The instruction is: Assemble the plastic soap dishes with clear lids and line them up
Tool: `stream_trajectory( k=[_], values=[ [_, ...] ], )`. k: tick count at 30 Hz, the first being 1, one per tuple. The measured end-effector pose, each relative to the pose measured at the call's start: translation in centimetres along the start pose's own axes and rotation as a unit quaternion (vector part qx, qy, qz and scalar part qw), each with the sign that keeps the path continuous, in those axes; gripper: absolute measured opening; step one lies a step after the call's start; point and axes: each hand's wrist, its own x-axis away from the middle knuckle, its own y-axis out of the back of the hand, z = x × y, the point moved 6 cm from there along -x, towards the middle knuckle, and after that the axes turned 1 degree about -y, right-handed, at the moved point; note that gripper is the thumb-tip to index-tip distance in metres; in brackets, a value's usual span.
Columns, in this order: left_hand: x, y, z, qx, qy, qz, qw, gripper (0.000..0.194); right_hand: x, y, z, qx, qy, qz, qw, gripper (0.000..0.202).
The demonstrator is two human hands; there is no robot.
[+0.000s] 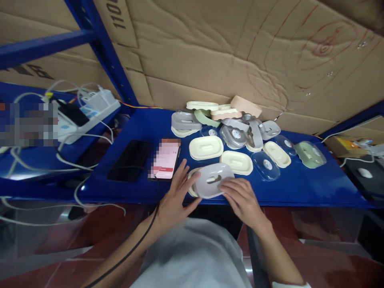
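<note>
Grey slotted dish in hand at the table's near edge

Right hand (pixel 244 198) has fingers drawn together on the right end of the grey slotted dish (pixel 211 189). Left hand (pixel 175 196) is spread wide at the other end; whether its fingers grip cannot be told. A cream tray (pixel 192 189) peeks out past the dish's left end; contact between them unclear.

Two more cream oval trays lie just beyond, one left (pixel 206 147), one right (pixel 237 162), with a clear lid (pixel 266 165) farther right.

Handling judgement: support both ends, hold the dish level, leave the slot uncovered for sighting. Glossy rim may slip; light, even pressure suits it.
</note>
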Motion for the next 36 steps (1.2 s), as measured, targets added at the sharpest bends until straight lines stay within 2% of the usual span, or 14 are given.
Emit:
stream_trajectory(
  k=[3,6,9,16,19,20,22,24,26,28,31,34,36],
  values=[
    [0.2,-0.2,0.1,-0.028,-0.03,0.029,0.999,0.062,-1.3,-1.7,0.9,-0.011,0.0,0.032,0.999,0.032],
    [0.1,-0.2,0.3,-0.057,-0.048,0.021,0.997,0.052,-1.7,-2.0,0.7,-0.009,-0.008,0.057,0.998,0.031],
    [0.0,-0.2,0.3,-0.078,-0.042,0.004,0.996,0.041,-1.2,-1.5,0.2,-0.004,-0.016,0.061,0.998,0.031],
    [0.2,-0.6,0.1,-0.072,-0.028,0.003,0.997,0.039,1.2,-1.3,-1.1,0.052,-0.037,0.061,0.996,0.043],
    [0.2,-0.5,0.1,-0.058,-0.015,0.01,0.998,0.037,2.5,0.7,-4.0,0.082,-0.078,0.002,0.994,0.046],
    [0.2,-0.4,0.1,-0.052,-0.012,0.013,0.998,0.038,3.2,1.8,-5.7,0.107,-0.121,-0.036,0.986,0.048],
    [0.2,-0.4,0.1,-0.041,-0.006,0.023,0.999,0.038,5.3,4.4,-9.4,0.17,-0.23,-0.107,0.952,0.052],
    [0.2,-0.3,0.3,-0.025,0.003,0.029,0.999,0.042,7.7,6.0,-12.2,0.196,-0.305,-0.133,0.922,0.058],
    [0.2,-0.3,0.5,-0.006,0.014,0.03,0.999,0.052,9.7,6.7,-13.6,0.17,-0.34,-0.137,0.915,0.059],
    [0.2,-0.2,0.7,0.012,0.022,0.028,0.999,0.062,11.4,6.9,-13.8,0.122,-0.355,-0.145,0.915,0.055],
    [0.1,-0.2,0.8,0.03,0.033,0.026,0.999,0.071,13.0,6.6,-12.7,0.041,-0.365,-0.158,0.917,0.048],
    [-0.1,-0.1,0.7,0.042,0.043,0.028,0.998,0.077,12.7,5.9,-10.4,-0.058,-0.337,-0.175,0.923,0.043],
    [-0.1,-0.1,0.8,0.05,0.049,0.04,0.997,0.081,11.1,5.3,-8.6,-0.103,-0.293,-0.165,0.936,0.039]
  ],
)
